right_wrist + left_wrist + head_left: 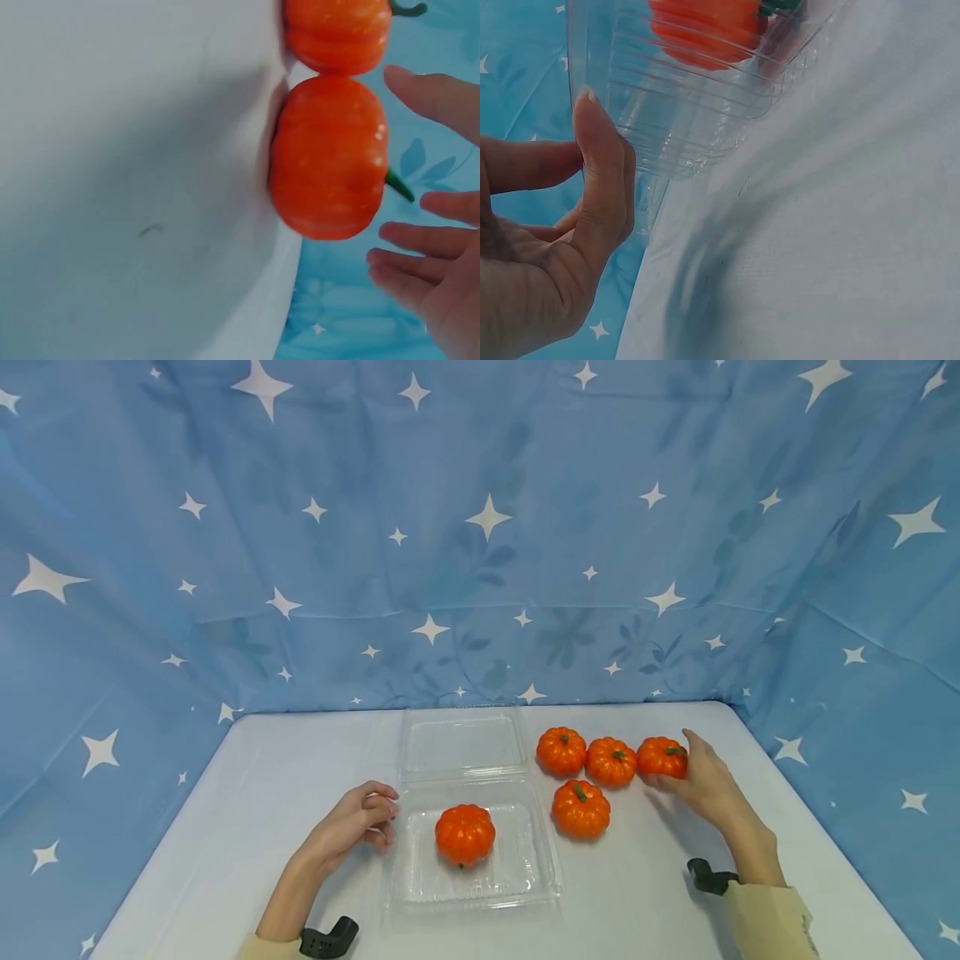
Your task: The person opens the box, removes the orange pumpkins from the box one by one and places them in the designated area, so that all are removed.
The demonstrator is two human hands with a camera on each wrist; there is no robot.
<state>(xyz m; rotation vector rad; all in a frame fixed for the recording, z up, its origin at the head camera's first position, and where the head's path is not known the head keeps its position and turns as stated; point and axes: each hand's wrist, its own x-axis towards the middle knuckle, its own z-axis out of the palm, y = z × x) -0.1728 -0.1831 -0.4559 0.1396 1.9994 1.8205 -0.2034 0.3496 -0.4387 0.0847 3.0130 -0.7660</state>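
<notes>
My right hand [707, 781] reaches around the far-right small orange pumpkin [662, 757], with thumb and fingers spread. A gap shows between the fingertips and that pumpkin [330, 161] in the right wrist view. My left hand [352, 825] hovers with loosely bent fingers beside the left rim of a clear plastic clamshell box [517, 893]. In the left wrist view the fingers [604, 165] overlap the box wall [675, 142]; whether they touch it I cannot tell. One pumpkin [465, 835] sits inside the box's near half. The lid [465, 743] lies folded back, away from me.
Two more pumpkins, one at the left [561, 751] and one in the middle [611, 762], form a row with the far-right one. Another pumpkin [581, 809] stands nearer, right of the box. A blue star-patterned curtain [480, 568] hangs behind the white table [247, 793].
</notes>
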